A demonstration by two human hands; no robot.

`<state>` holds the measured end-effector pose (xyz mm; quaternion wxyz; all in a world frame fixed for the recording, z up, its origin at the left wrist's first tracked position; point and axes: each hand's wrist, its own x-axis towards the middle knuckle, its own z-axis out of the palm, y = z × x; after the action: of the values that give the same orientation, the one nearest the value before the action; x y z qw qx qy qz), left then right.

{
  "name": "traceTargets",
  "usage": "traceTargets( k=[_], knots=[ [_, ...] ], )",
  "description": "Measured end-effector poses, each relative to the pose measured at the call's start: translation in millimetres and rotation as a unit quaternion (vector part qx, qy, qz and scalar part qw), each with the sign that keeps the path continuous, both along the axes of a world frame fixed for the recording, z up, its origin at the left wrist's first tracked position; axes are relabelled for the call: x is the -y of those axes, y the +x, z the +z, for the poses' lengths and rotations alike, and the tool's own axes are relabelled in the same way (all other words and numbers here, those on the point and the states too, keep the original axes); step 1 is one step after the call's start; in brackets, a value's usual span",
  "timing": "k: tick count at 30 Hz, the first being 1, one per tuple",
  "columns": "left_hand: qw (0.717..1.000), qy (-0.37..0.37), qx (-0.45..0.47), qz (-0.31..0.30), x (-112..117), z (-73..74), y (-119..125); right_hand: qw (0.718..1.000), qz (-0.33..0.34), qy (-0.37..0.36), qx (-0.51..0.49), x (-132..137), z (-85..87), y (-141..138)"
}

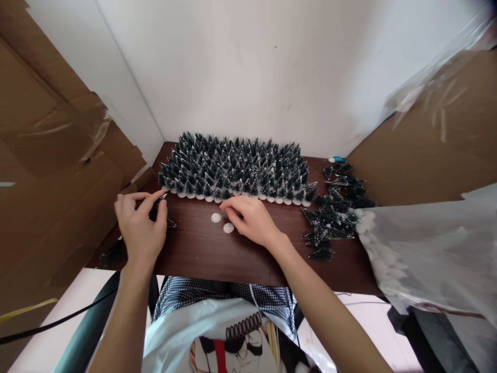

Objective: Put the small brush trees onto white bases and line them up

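Rows of miniature snow-tipped Christmas trees [236, 166] stand upright on round white bases, packed close together on the dark brown table. My left hand [140, 223] is at the front left corner of this block, index finger and thumb apart, the index tip by the end tree. Under that hand, more little trees [171, 224] lie partly hidden. At the middle of the front row, my right hand [250, 217] has its fingertips pressed together against the trees; what they hold is hidden. Two loose white round bases [216, 218] [229, 228] lie just in front of it.
A heap of small trees [330, 217] lies on the right of the table [217, 259]. Beside it sits a translucent bag [388, 248] of white bases. A blue item [337, 159] lies at the back right. Cardboard [58, 129] flanks the left side; a white wall [248, 67] stands behind.
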<state>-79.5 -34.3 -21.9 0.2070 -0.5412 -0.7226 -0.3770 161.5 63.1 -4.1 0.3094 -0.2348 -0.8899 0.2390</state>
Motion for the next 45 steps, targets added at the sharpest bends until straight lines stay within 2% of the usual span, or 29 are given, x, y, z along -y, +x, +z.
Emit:
traceTargets(
  k=[8, 17, 21, 26, 30, 33, 36, 39, 42, 45],
  knots=[
    [0.998, 0.067, 0.007, 0.014, 3, 10.3, 9, 1.0, 0.006, 0.004, -0.009, 1, -0.4, 0],
    [0.992, 0.126, -0.012, -0.026, 5, 19.4, 28, 0.999, 0.029, 0.011, -0.021, 2, 0.7, 0],
    [0.988, 0.139, -0.012, -0.071, 9, 27.7, 43, 0.998, 0.035, -0.03, -0.041, 4, 1.6, -1],
    [0.982, 0.161, 0.009, -0.102, 12, 39.2, 67, 0.985, 0.084, -0.135, -0.064, 9, 7.6, -1],
    [0.975, 0.183, 0.061, -0.112, 7, 38.5, 85, 0.962, 0.153, -0.217, -0.07, 12, 12.0, -1],
    [0.964, 0.205, 0.09, -0.145, 2, 34.7, 95, 0.942, 0.193, -0.263, -0.081, 14, 11.1, -3],
    [0.956, 0.2, 0.133, -0.167, -2, 32.6, 101, 0.93, 0.192, -0.291, -0.118, 15, 10.0, -5],
    [0.946, 0.177, 0.21, -0.174, -2, 31.3, 103, 0.921, 0.156, -0.315, -0.167, 15, 11.4, -5],
    [0.915, 0.143, 0.324, -0.192, -2, 27.0, 104, 0.916, 0.1, -0.338, -0.192, 13, 13.4, -4],
    [0.852, 0.11, 0.456, -0.234, -3, 21.0, 103, 0.914, 0.061, -0.35, -0.196, 11, 14.1, -3]
  ],
)
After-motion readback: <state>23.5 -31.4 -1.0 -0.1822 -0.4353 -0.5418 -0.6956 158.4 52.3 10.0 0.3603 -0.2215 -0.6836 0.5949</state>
